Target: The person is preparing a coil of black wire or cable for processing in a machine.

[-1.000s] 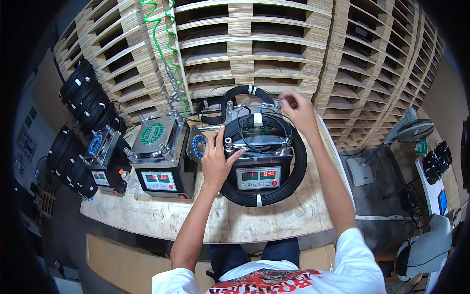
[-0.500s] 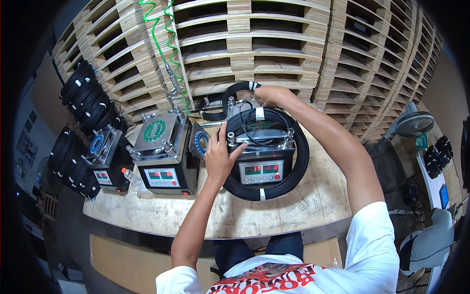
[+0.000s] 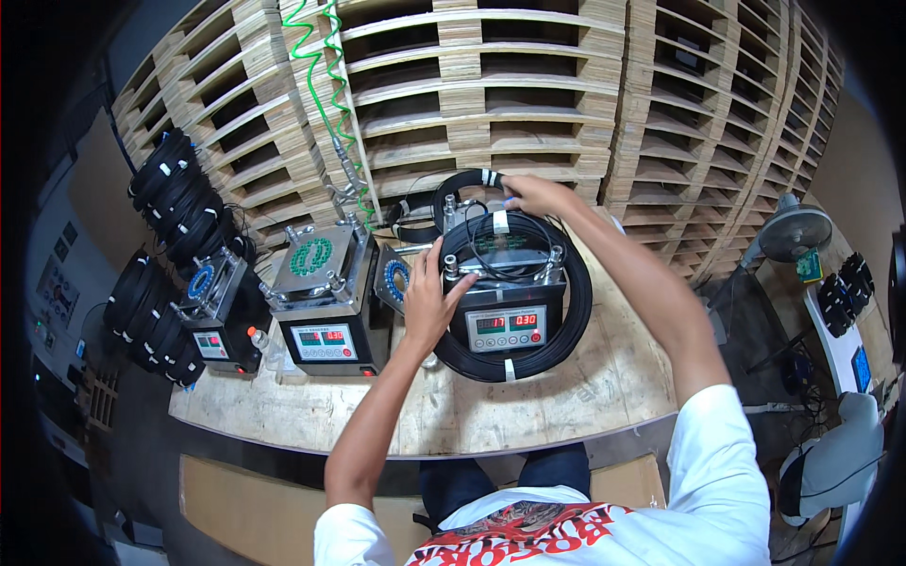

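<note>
A large coil of black cable [image 3: 581,311] with white tape bands hangs around the right-hand metal-topped machine [image 3: 555,316], whose red display is lit. My left hand [image 3: 431,300] lies against the coil and the machine's left corner post, thumb and fingers apart. Behind the machine's top, my right hand [image 3: 540,196] is closed at the back of the coil, by a second black cable coil [image 3: 460,181]. A small blue spot shows at its fingertips; what it pinches is too small to make out. A loop of thinner cable crosses the machine's top plate.
Two similar machines stand left on the wooden table [image 3: 311,415]: a middle one [image 3: 326,307] and a smaller one [image 3: 219,316]. Between them is a small clear bottle [image 3: 274,354]. Green coiled hoses [image 3: 316,85] hang before stacked pallets [image 3: 481,94]. Cable coils [image 3: 175,198] hang left; a fan [image 3: 793,234] stands right.
The blue spot at my right fingertips has come into sight. Display readings on the machines have changed. My left hand keeps its place, while the whole view has shifted slightly.
</note>
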Tool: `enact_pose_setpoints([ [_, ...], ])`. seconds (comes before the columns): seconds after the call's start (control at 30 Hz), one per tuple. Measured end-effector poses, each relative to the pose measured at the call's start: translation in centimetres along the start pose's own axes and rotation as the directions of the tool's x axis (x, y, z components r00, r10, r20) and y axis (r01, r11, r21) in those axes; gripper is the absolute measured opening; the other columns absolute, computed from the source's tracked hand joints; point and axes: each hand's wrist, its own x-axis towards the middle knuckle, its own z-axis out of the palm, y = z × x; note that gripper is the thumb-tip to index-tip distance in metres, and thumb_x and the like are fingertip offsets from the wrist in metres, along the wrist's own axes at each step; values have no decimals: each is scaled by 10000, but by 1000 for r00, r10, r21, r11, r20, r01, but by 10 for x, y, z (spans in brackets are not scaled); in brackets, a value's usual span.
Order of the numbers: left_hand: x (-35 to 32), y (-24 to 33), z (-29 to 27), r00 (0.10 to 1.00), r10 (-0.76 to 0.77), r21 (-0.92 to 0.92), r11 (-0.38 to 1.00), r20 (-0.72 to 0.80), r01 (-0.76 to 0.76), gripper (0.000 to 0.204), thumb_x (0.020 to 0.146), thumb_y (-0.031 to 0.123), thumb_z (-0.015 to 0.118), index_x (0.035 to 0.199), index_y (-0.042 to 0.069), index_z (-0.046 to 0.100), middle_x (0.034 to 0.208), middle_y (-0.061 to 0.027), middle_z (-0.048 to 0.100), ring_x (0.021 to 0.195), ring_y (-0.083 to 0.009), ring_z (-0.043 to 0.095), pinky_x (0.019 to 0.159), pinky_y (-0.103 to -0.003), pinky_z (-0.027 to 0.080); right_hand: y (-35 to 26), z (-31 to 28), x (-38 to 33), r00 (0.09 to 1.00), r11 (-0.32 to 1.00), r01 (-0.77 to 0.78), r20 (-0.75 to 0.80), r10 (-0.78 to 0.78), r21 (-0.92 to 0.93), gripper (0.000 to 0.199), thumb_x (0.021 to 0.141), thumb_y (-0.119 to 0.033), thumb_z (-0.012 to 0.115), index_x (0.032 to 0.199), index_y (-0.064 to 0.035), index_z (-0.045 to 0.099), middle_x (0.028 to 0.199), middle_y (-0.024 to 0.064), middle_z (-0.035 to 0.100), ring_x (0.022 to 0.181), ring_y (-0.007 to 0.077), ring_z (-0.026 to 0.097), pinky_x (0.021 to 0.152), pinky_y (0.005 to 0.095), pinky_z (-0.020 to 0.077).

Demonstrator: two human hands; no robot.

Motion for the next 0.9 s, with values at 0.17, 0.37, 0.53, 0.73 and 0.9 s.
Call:
enact_pose_setpoints([
  [0.17, 54, -20, -22, 995, 11, -162, 987, 100, 5, 392, 973, 362, 635, 1056, -21, 637, 1055, -209, 649, 1010, -382, 655, 867, -435, 509, -9, 33, -52, 853, 941, 19, -496, 161, 339, 232, 937, -186, 662, 959, 9, 539, 861, 198, 656, 812, 332, 654, 735, 422, 485],
  [0.37, 173, -9, 17, 870, 156, -70, 988, 467, -140, 343, 834, 247, 775, 1062, 0, 708, 966, -211, 726, 901, -329, 709, 795, -392, 557, -9, 54, -67, 718, 914, 27, -644, 265, 405, 242, 972, -187, 648, 968, 15, 515, 870, 145, 660, 816, 216, 663, 736, 363, 505],
  [0.53, 208, -13, 67, 587, 34, 221, 908, 809, -357, 266, 790, 131, 745, 1038, 32, 747, 983, -189, 738, 931, -340, 714, 815, -420, 563, -26, 51, -71, 741, 886, -1, -595, 313, 464, 234, 964, -196, 636, 969, 7, 519, 887, 204, 674, 857, 355, 677, 758, 433, 503],
  [0.73, 210, 0, 71, 488, -26, 295, 824, 872, -483, 227, 793, 33, 703, 1013, 48, 753, 1030, -198, 730, 958, -360, 720, 777, -434, 587, -21, 51, -72, 722, 878, -31, -597, 350, 477, 228, 965, -190, 639, 955, 8, 526, 873, 206, 676, 848, 353, 679, 746, 426, 505],
  [0.9, 210, -3, 70, 442, 72, 216, 794, 894, -568, 192, 854, 94, 658, 1007, 20, 747, 1030, -223, 720, 938, -377, 720, 770, -437, 588, -25, 48, -72, 709, 881, -23, -614, 347, 472, 218, 963, -178, 641, 950, 13, 536, 847, 197, 679, 825, 347, 682, 731, 421, 504],
])
